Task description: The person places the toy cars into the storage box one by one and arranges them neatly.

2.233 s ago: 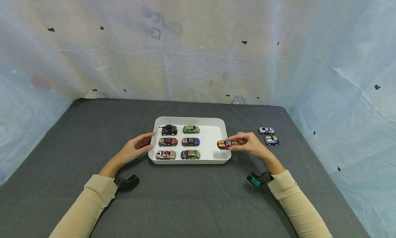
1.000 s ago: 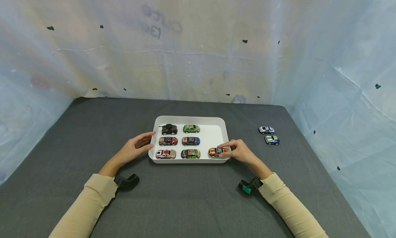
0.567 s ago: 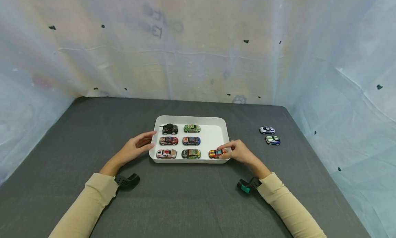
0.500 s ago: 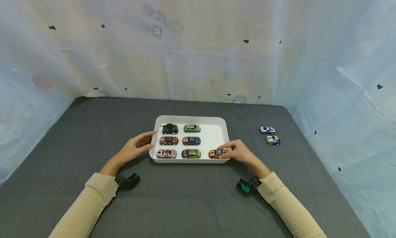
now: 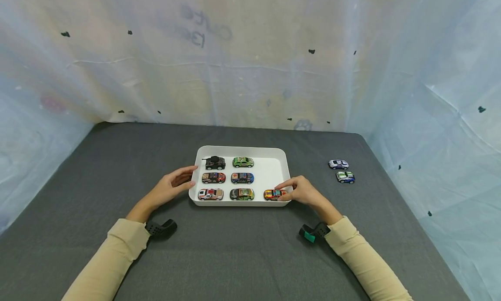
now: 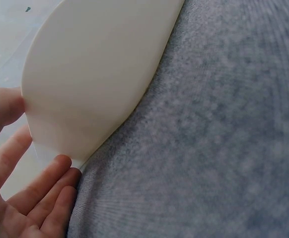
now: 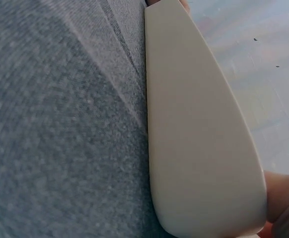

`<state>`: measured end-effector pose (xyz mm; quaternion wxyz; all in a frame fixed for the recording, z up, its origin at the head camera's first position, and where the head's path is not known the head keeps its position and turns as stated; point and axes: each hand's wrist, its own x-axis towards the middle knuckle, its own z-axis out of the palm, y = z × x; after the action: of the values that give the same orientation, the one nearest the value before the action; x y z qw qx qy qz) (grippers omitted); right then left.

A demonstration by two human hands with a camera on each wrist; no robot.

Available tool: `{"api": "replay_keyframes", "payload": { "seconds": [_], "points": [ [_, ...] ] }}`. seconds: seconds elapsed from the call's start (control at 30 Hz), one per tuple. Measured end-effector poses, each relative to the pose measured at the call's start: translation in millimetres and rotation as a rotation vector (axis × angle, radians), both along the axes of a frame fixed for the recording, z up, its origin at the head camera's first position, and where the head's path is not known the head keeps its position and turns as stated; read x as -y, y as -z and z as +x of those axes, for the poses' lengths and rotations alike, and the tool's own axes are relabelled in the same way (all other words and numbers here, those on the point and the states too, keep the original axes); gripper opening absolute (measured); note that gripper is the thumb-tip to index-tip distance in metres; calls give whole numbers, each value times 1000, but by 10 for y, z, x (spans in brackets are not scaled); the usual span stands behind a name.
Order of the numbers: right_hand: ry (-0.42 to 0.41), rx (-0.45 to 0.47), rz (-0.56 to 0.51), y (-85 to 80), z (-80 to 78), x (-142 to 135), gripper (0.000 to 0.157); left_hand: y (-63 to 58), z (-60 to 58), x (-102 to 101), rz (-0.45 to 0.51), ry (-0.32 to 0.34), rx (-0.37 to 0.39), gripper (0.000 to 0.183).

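Note:
A red-and-yellow toy car (image 5: 272, 195) sits at the near right corner of the white tray (image 5: 270, 172). My right hand (image 5: 303, 193) pinches its rear end between thumb and fingers, reaching over the tray's right rim. My left hand (image 5: 172, 184) is at the tray's left end, its relaxed fingertips touching the rim and outer wall. In the left wrist view, those fingers (image 6: 40, 191) lie spread along the end wall. The right wrist view shows the tray's outer wall (image 7: 199, 129), which hides the car; only part of my thumb (image 7: 281, 196) appears there.
Two columns of toy cars stand in the tray, among them a black one with a gun barrel (image 5: 215, 163), a green one (image 5: 243, 162) and a blue one (image 5: 242, 178). A silver car (image 5: 338, 164) and a white-green car (image 5: 345, 177) lie on the grey cloth (image 5: 235, 249) to the right.
My right hand has brought the red-and-yellow car leftward and toward me, down into the tray's near right corner. Over the last half second it barely moves. My left hand stays at the tray.

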<state>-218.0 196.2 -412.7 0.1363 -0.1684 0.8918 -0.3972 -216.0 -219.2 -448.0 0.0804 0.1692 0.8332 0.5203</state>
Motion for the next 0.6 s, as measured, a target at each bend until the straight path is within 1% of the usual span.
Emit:
{"api": "replay_keyframes", "payload": {
  "seconds": [0.13,0.27,0.47,0.6],
  "points": [
    [-22,-2,-13,-8,4,-26,35,-5,9,-6,2,-2,6,57],
    [-73,-12,-52,-37,-1,-72,35,-12,14,-15,1,-3,12,57],
    [-174,-49,-113,-122,-34,-188,32,-20,15,-15,0,-9,9,57],
    [-200,-41,-127,-196,-52,-269,35,-24,11,-16,10,-6,12,58]
  ]
}}
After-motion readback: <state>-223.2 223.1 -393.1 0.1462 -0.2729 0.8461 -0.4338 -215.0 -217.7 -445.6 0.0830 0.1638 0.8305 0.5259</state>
